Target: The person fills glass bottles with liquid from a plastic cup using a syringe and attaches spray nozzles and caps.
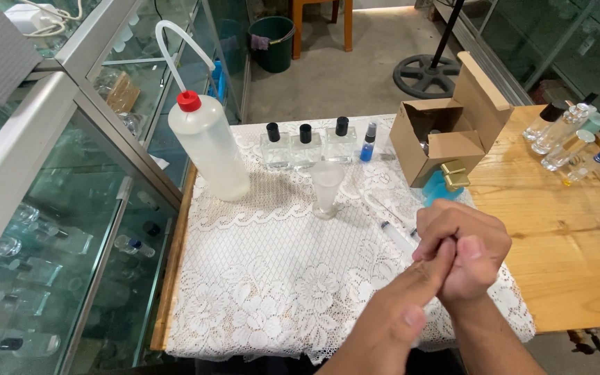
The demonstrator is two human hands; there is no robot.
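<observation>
My hands are joined low in the view, above the lace tablecloth (265, 278). My right hand (472, 244) is wrapped around the fingers of my left hand (401, 305), which are hidden inside the grip; only the left thumb shows. A clear syringe (397, 235) lies on the cloth just beyond the hands, its near end hidden behind them. Farther back stand a small frosted plastic funnel cup (326, 187), three square glass bottles with black caps (306, 147) and a small blue spray vial (367, 144).
A large squeeze bottle (208, 147) with a red cap and bent tube stands at the cloth's back left. An open cardboard box (446, 132) sits at the back right, with more bottles (564, 132) on the wooden table (564, 236). A glass display case (57, 229) runs along the left.
</observation>
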